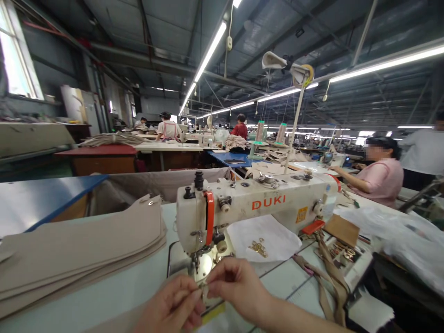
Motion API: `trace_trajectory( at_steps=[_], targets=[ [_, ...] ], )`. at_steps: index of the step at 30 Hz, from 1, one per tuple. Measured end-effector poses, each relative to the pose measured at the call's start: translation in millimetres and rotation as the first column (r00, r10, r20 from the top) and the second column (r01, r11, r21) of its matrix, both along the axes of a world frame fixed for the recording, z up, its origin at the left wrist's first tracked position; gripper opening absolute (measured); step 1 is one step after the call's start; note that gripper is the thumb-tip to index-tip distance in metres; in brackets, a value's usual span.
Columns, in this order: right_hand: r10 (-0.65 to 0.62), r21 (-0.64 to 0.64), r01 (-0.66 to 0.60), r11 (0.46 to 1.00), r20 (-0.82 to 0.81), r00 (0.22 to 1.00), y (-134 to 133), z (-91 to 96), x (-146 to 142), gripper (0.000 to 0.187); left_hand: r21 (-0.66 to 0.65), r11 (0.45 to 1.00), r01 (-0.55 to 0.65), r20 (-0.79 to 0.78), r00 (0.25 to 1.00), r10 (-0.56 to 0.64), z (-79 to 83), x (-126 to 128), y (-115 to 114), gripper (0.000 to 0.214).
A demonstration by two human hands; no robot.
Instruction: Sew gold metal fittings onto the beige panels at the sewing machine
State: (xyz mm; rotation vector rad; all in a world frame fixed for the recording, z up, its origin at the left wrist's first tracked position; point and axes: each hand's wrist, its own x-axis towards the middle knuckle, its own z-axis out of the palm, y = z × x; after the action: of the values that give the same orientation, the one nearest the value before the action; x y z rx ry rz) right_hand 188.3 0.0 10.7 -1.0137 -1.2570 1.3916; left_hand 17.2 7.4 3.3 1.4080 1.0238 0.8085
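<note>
The left hand [175, 303] and right hand [236, 286] pinch a small pale piece [204, 287], mostly hidden between their fingertips; a loosened pinch could drop it. Just beyond, the cream metal sewing machine [239, 208] could catch straying fingers; farther right, tugging the white sheet [282, 239] could scatter its gold-coloured metal fittings [258, 248].

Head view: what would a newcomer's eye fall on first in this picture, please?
Probably the white sewing machine in the middle, with its orange DUKI lettering. Near its needle, the left hand and right hand pinch a small piece, hard to identify. Next come gold-coloured metal pieces on a white sheet to the needle's right, and a stack of beige panels at picture left.
</note>
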Motion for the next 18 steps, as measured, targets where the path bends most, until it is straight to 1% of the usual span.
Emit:
trace_trajectory(
  at_steps=[3,5,6,8,10,12,14,16,18],
  targets=[
    [0.156,-0.099,-0.164,0.981,-0.083,0.984,6,-0.9,2,0.038,-0.049,0.998,0.046,0.048,0.998,-0.044,5.3,3,-3,0.046],
    [0.207,-0.147,-0.223,0.964,-0.114,0.972,7,0.6,2,0.043,-0.091,0.994,0.059,0.076,0.996,-0.052,9.5,3,-5,0.048],
    [0.211,-0.172,-0.232,0.957,-0.131,0.969,7,1.8,1,0.044,-0.117,0.992,0.048,0.092,0.995,-0.037,11.2,3,-6,0.048],
    [0.196,-0.215,-0.229,0.950,-0.163,0.967,7,4.5,-1,0.045,-0.184,0.983,-0.004,0.136,0.990,0.030,13.0,4,-6,0.047],
    [0.175,-0.231,-0.219,0.948,-0.196,0.965,7,6.4,-3,0.044,-0.283,0.956,-0.084,0.188,0.972,0.142,12.3,4,-5,0.051],
    [0.160,-0.207,-0.207,0.956,-0.222,0.962,8,7.0,-6,0.042,-0.369,0.920,-0.130,0.223,0.949,0.223,10.3,3,-4,0.054],
    [0.146,-0.168,-0.188,0.968,-0.235,0.961,9,6.4,-8,0.040,-0.412,0.903,-0.120,0.239,0.943,0.234,8.8,3,-3,0.055],
    [0.141,-0.137,-0.176,0.975,-0.235,0.962,10,5.7,-9,0.039,-0.423,0.902,-0.082,0.257,0.944,0.206,9.1,1,-4,0.053],
    [0.150,-0.125,-0.182,0.975,-0.229,0.962,8,5.6,-8,0.037,-0.422,0.905,-0.051,0.269,0.946,0.179,11.4,0,-6,0.045]
  ],
)
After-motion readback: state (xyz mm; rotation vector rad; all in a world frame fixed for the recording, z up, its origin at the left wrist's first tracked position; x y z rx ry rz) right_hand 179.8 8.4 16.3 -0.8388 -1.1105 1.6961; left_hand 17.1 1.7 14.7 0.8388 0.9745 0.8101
